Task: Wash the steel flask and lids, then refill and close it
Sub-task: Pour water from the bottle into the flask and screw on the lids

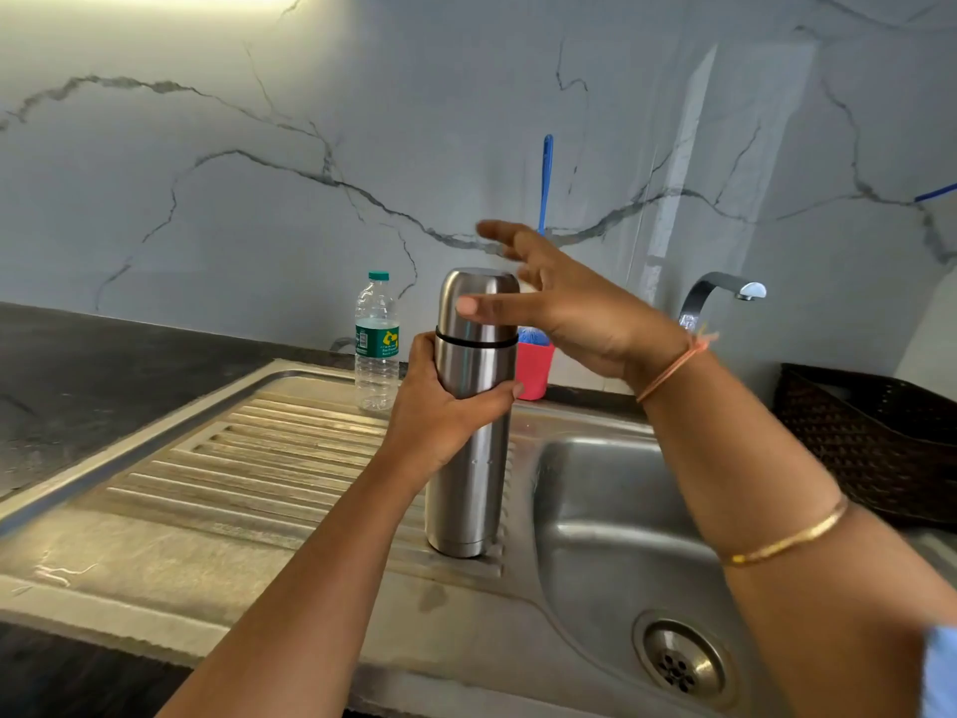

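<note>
Far left, the dark worktop (77, 375) runs out of frame, and the ribbed drainboard (248, 458) is cut off along the bottom edge. The water bottle (376, 339) stands at the drainboard's back edge; its label is too small to read. Moving right, we only get a sliver of the red cup (536, 370), since the flask and a wrist cover most of it. The blue brush (546, 178) shows its handle against the wall, but its head is mostly hidden. The tap (722, 287) is partly behind the forearm, the same arm crosses over the basin (611, 515), and the woven basket (875, 448) is clipped at the right edge.

Now the steel flask (468, 484): it is upright on the drainboard, right at the edge by the basin, with the cap (476, 285) on top. The left hand (440, 412) wraps the body just under the black ring, thumb in front and fingers curled round the back. The right hand (569, 313) is up at the cap's right side, spread wide. Its thumb crosses the cap's front and its fingers (499, 231) are fanned behind, blurred. We can't tell whether it actually touches the cap.
</note>
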`<state>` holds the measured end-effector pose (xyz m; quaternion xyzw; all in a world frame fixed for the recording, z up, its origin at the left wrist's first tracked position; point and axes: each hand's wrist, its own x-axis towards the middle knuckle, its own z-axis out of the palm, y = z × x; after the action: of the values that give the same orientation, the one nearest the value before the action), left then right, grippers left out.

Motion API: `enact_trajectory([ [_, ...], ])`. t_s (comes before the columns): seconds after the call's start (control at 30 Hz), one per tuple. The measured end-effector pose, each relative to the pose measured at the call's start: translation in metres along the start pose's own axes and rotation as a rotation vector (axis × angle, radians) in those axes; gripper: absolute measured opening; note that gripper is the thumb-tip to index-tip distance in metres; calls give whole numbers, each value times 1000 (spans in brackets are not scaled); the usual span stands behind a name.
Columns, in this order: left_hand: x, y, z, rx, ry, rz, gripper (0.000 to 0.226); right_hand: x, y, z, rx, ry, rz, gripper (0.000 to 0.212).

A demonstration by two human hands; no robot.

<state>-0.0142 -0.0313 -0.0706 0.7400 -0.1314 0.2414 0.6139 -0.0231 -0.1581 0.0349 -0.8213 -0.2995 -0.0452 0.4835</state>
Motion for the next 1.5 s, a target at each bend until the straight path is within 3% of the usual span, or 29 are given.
enact_trajectory([
  [0.03, 0, 0, 0, 1, -3, 2, 63, 1, 0, -5, 76, -118, 17, 75],
  [0.1, -1, 0, 0, -1, 4, 2, 62, 5, 2, -10, 18, -134, 6, 65],
  [0.27, 1, -2, 2, -3, 18, 3, 57, 10, 13, 21, -377, 368, -61, 64],
  [0.3, 1, -3, 2, -6, 11, 5, 57, 11, 19, 23, -328, 358, -50, 69],
  [0.4, 2, -4, 0, -14, -15, 14, 57, 9, 23, 17, 255, 80, 49, 85],
  [0.47, 2, -5, 1, -12, -16, 17, 56, 9, 25, 14, 386, 35, 27, 78],
  [0.57, 3, -4, 4, 13, 29, 20, 57, 8, 20, 26, 260, 203, 22, 59],
  [0.73, 2, -3, 5, 6, 26, 9, 53, 8, 16, 46, 0, 438, -16, 61],
  [0.8, 2, -2, 3, -10, 10, 4, 54, 6, 18, 45, 16, 407, -46, 61],
  [0.93, 2, -2, -1, -18, -43, -25, 62, 5, 26, 24, 403, 132, 33, 52],
  [1.0, 2, -1, 0, 18, -35, -15, 61, 6, 27, 25, 336, 158, 32, 48],
  [1.17, 0, -1, 2, 78, -7, 30, 59, 5, 28, 49, 223, 474, -54, 52],
  [1.23, 0, 0, 0, 75, -23, 20, 59, 5, 29, 44, 200, 419, -52, 53],
  [1.37, 0, 0, -6, 74, -86, 27, 66, 4, 29, 19, 450, 52, 46, 47],
  [1.5, 0, 0, -5, 94, -73, 35, 66, 6, 31, 26, 324, 157, 39, 53],
])
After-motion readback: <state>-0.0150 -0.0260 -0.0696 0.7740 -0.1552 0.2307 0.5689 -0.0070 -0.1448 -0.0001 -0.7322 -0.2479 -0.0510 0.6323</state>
